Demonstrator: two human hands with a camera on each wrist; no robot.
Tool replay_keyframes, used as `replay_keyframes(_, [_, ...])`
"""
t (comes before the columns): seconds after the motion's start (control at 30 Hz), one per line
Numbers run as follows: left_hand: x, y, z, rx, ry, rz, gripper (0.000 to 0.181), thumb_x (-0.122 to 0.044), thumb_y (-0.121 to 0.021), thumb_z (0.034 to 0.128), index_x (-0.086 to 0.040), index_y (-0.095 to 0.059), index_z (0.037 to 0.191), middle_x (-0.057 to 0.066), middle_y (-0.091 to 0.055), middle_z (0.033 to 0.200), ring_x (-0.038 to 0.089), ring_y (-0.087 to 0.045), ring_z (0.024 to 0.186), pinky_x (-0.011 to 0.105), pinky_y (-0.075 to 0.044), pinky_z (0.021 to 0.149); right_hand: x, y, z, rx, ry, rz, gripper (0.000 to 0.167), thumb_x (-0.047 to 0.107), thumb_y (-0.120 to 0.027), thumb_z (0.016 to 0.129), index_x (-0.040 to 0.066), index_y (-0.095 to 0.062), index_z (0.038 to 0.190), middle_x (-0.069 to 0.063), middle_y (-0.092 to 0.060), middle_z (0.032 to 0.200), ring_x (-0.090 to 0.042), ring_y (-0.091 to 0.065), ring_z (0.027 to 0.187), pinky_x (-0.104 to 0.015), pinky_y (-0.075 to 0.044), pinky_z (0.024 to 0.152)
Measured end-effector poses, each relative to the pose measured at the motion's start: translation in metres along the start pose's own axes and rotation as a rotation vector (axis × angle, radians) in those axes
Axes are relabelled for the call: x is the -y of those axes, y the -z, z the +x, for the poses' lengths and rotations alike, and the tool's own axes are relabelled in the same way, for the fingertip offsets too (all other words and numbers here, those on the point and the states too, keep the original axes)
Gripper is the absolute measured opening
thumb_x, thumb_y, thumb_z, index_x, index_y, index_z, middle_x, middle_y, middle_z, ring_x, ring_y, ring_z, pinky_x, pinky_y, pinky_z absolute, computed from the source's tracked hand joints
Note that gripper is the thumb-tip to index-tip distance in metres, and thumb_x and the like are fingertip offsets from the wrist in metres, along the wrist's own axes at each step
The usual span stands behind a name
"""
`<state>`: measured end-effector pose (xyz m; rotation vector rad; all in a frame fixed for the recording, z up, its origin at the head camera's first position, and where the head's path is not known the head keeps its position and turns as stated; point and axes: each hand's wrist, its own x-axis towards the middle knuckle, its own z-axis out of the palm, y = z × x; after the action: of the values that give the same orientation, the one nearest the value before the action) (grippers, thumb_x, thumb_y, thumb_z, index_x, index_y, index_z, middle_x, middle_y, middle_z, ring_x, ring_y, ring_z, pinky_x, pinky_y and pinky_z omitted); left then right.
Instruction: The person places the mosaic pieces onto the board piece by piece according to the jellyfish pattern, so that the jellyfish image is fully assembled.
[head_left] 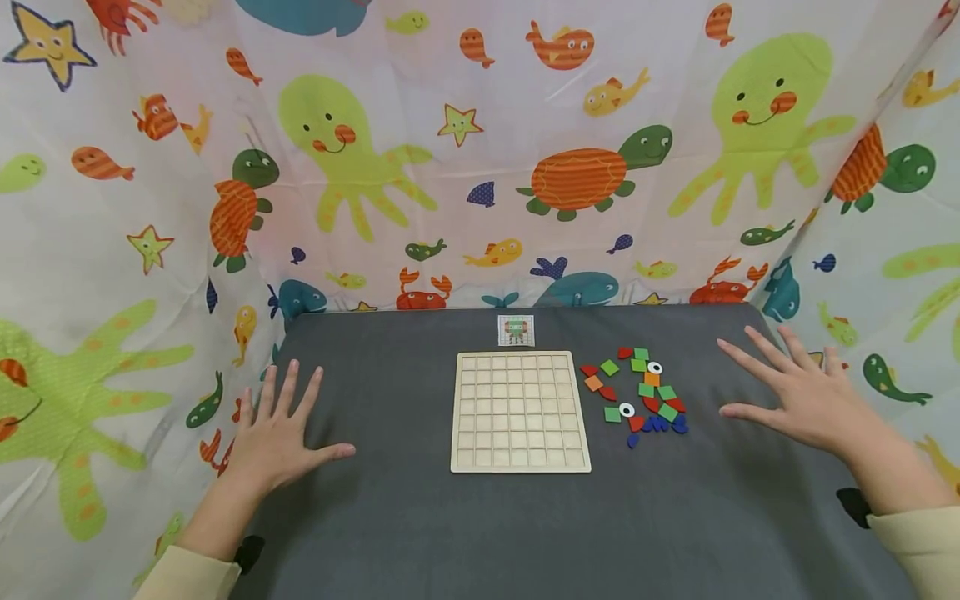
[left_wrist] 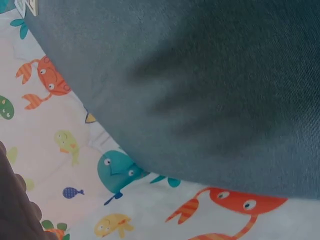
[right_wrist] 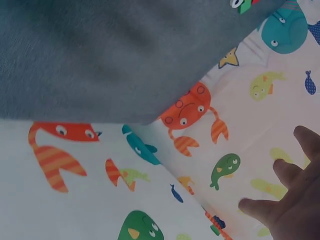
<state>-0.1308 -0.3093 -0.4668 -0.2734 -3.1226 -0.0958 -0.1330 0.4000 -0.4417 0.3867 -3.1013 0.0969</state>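
Note:
My left hand is held over the left side of the dark table with fingers spread, holding nothing. Over the right side, my right hand is spread the same way and also holds nothing. Between them lies a wooden grid board whose squares hold no pieces. Right of it is a loose group of small pieces: green squares, red ones, orange squares, white rings and blue ones. Part of the left hand shows at the left wrist view's edge; right fingers show in the right wrist view.
A small printed card with a figure in coloured squares lies behind the board. The dark table is bordered at the back and sides by a curtain printed with sea animals. Dark wrist straps show near both sleeves.

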Motion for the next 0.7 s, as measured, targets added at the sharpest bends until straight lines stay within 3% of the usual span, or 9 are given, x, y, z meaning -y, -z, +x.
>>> replay_keyframes(0.2, [-0.004, -0.013, 0.004, -0.045, -0.076, -0.042, 0.129, -0.088, -0.060, 0.0711, -0.023, 0.000, 0.164, 0.013, 0.007, 0.170, 0.038, 0.017, 0.155, 0.061, 0.016, 0.120, 0.005, -0.002, 0.005, 0.038, 0.010, 0.145, 0.093, 0.061, -0.071, 0.086, 0.032, -0.025, 0.162, -0.020, -0.016, 0.167, -0.050, 0.003, 0.153, -0.084, -0.004, 0.107])
replay_keyframes(0.37, [-0.011, -0.029, 0.010, -0.064, -0.101, -0.103, 0.132, -0.086, -0.064, 0.0692, -0.023, 0.003, 0.164, 0.010, 0.007, 0.171, 0.033, 0.016, 0.156, 0.056, 0.012, 0.123, 0.007, -0.008, 0.011, 0.005, 0.041, 0.239, 0.088, 0.050, -0.076, 0.086, 0.025, -0.034, 0.159, -0.024, -0.027, 0.163, -0.052, -0.016, 0.150, -0.081, -0.030, 0.100])
replay_keyframes(0.7, [-0.048, -0.051, 0.021, -0.045, -0.082, -0.179, 0.132, -0.083, -0.069, 0.0667, -0.027, -0.001, 0.164, 0.011, -0.007, 0.171, 0.037, 0.002, 0.157, 0.066, -0.011, 0.122, 0.012, -0.042, 0.019, -0.094, 0.093, 0.282, 0.062, 0.020, -0.083, 0.084, 0.006, -0.058, 0.139, -0.025, -0.061, 0.131, -0.046, -0.060, 0.115, -0.066, -0.052, 0.090])
